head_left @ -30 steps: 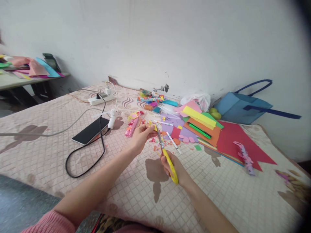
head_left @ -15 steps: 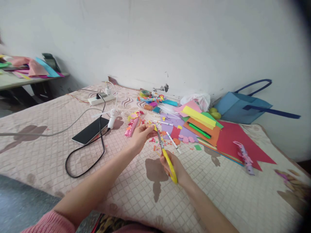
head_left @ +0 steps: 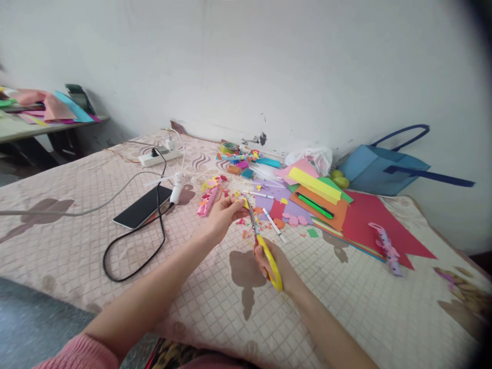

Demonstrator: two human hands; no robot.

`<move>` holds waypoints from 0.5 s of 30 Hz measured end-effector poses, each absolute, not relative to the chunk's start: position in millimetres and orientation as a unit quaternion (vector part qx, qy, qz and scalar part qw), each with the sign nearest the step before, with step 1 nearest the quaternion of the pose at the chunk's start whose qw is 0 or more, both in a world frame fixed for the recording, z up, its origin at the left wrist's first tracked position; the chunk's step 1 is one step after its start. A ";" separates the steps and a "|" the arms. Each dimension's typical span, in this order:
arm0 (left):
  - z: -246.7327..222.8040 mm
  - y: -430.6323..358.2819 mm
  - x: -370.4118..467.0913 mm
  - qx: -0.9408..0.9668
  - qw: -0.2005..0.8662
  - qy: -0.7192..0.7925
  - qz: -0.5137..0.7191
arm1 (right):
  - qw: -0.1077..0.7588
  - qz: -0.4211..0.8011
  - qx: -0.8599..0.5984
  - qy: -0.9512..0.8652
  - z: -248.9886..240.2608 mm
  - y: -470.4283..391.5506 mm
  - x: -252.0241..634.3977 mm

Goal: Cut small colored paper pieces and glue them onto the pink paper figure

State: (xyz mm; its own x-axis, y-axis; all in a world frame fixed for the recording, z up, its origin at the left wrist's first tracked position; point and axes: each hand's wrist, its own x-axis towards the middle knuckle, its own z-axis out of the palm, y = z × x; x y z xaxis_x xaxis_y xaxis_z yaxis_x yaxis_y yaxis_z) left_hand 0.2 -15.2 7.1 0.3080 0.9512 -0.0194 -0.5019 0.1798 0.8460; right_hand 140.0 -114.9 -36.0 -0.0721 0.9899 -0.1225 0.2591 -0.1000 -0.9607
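Yellow-handled scissors are held in my right hand, its fingers wrapped round the handles. Their blades point away from me toward a small yellow paper piece, pinched between the thumb and fingers of my left hand. The blade tips meet the paper's edge. Small coloured scraps lie on the cloth just beyond and beneath the hands. A white marker lies right of the blades, and a pink decorated paper strip lies left of my left hand.
On the left are a black tablet, a black cable, a small white device and a power strip. Coloured sheets, a green marker and a blue bag lie to the right. Behind stands a wall.
The scissors' handles have spread slightly apart in my right hand. My left hand stays in nearly the same place with the yellow paper.
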 end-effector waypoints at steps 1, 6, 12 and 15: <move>7.1 -15.2 0.3 0.387 0.711 0.291 0.510 | 0.380 0.477 -0.570 -0.550 -36.0 -114.5 139.9; 6.6 -15.2 0.4 0.391 0.709 0.293 0.509 | 0.380 0.477 -0.580 -0.539 -34.8 -114.1 139.5; 2.8 -13.3 0.1 0.405 0.704 0.290 0.506 | 0.387 0.456 -0.599 -0.534 -39.8 -110.3 139.3; -0.4 -13.0 0.6 0.443 0.676 0.318 0.495 | 0.350 0.366 -0.658 -0.557 -38.6 -101.6 153.6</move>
State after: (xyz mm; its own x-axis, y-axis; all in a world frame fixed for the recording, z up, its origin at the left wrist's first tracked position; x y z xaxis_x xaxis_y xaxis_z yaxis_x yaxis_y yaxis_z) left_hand 0.6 -13.0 -0.4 0.3073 0.9516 0.0098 -0.3883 0.1159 0.9142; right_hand 153.6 -101.6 -38.6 0.1124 0.9895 -0.0912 0.4772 -0.1343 -0.8685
